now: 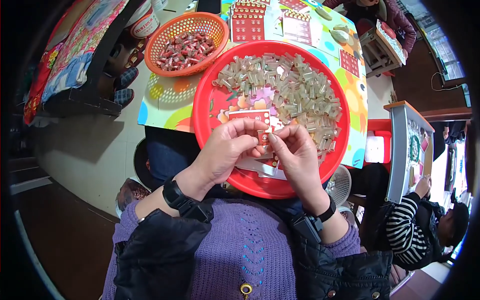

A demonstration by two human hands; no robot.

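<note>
My left hand (227,147) and my right hand (300,162) meet over a big red round tray (199,107). Between their fingertips they pinch a small red label (265,136) with a pale round mark. Whether a tube sits inside it is hidden by the fingers. Many short clear tubes (305,92) lie heaped along the tray's far and right sides. Behind my fingers a red label sheet (248,115) lies in the tray, and white strips (267,170) of paper show below my hands.
An orange basket (187,20) of small red-wrapped tubes stands on the patterned table at the far left. Label sheets (247,30) are stacked beyond the tray. Two other people sit at the right, one in striped sleeves (410,235) at a grey-sided tray (397,150).
</note>
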